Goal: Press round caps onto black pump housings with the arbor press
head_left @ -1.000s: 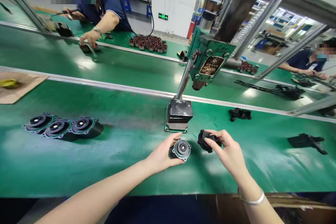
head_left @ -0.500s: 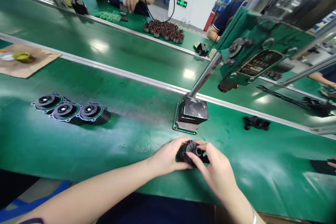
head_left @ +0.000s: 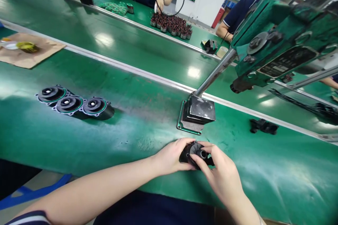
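Both my hands meet on a small black plastic pump part [head_left: 195,154] that rests on the green belt [head_left: 137,137] near its front edge. My left hand [head_left: 170,156] wraps the part from the left. From the right, my right hand [head_left: 219,174] pinches the black cover on its top, fingers curled. A round disc part that the left hand held is hidden under the black cover. Just beyond the hands stands the black block base [head_left: 196,112] of a green hand press [head_left: 274,51].
Three black round discs with green rings [head_left: 75,103] lie in a row at the left. A loose black part [head_left: 262,126] lies at the right. A cardboard sheet [head_left: 29,54] is at far left. People work across the far belt beside several copper-wound parts [head_left: 171,24].
The right hand brought the black cover over the disc part in the left hand; both now grip the joined piece. My view has tilted down and shifted right.
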{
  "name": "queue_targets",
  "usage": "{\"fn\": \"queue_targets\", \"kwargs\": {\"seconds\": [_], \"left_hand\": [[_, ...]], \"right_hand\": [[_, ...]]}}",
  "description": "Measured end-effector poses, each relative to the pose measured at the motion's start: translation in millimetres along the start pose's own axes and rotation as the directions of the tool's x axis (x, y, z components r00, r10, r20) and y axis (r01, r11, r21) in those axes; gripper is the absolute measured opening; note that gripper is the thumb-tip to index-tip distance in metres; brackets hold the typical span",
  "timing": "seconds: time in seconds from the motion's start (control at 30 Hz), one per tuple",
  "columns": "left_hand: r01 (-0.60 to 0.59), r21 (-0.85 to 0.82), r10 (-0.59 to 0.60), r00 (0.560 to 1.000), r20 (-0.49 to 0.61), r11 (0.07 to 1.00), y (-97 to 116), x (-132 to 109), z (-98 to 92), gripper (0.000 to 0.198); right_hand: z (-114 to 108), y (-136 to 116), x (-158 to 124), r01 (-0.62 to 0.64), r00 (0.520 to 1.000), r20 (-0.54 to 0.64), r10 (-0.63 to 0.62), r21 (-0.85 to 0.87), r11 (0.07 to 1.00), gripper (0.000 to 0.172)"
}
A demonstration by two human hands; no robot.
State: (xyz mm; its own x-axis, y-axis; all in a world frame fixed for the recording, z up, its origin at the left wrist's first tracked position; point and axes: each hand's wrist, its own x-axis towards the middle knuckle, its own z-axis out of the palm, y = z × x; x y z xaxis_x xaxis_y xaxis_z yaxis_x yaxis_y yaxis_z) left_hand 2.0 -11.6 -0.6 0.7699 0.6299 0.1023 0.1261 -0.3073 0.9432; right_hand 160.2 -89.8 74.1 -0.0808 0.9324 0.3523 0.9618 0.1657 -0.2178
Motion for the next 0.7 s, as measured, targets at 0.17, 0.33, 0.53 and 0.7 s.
{"fn": "queue_targets", "kwargs": {"seconds": [0.17, 0.33, 0.53, 0.7], "left_hand": [[-0.086, 0.027, 0.086, 0.996, -0.001, 0.996, -1, -1, -1.6, 0.081], [-0.248, 0.15, 0.244, 0.969, 0.045, 0.957, -7, -1, 2.1, 0.06], [-0.268, 0.267, 0.269, 0.963, 0.034, 0.926, 23, 4, -20.2, 0.065], [-0.288, 0.315, 0.348, 0.925, -0.152, 0.904, 76, 51, -71.7, 0.058]], "right_hand": [[0, 1, -1, -0.007, 1.0, -0.002, 0.007, 0.002, 1.0, 0.023], [9, 0, -9, -0.037, 0.999, -0.014, 0.037, 0.05, 0.998, 0.025], [-24, 20, 7, -0.002, 0.992, 0.121, -0.024, 0.213, 0.977, 0.04], [-156, 57, 85, 0.006, 0.807, -0.582, 0.1, 0.178, 0.984, 0.038]]}}
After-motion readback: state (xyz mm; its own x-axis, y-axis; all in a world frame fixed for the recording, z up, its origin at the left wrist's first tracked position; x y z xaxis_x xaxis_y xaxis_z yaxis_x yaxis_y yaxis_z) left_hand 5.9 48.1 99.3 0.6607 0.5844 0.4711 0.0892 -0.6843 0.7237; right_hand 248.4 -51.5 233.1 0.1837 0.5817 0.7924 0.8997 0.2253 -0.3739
